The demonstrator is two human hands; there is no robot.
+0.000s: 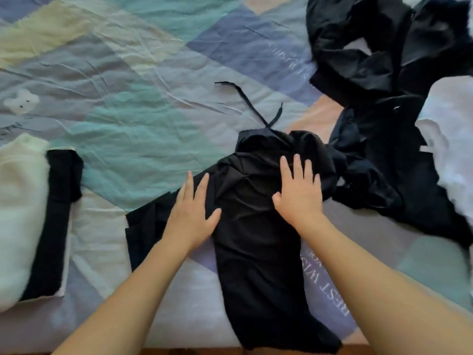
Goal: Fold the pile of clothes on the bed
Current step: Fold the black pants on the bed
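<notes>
Both hands lie flat with fingers spread on a black drawstring garment in the lower centre of the frame: the left hand presses its left part, the right hand its upper part. The drawstring trails above onto the patchwork bedcover. A heap of black clothes fills the upper right; a folded white and black garment sits at the left edge.

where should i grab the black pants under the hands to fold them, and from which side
Probably take the black pants at the bunched waistband end by the drawstring, coming from the far side. That end is crumpled and raised, so it offers a grip; the leg lies flat toward you.
</notes>
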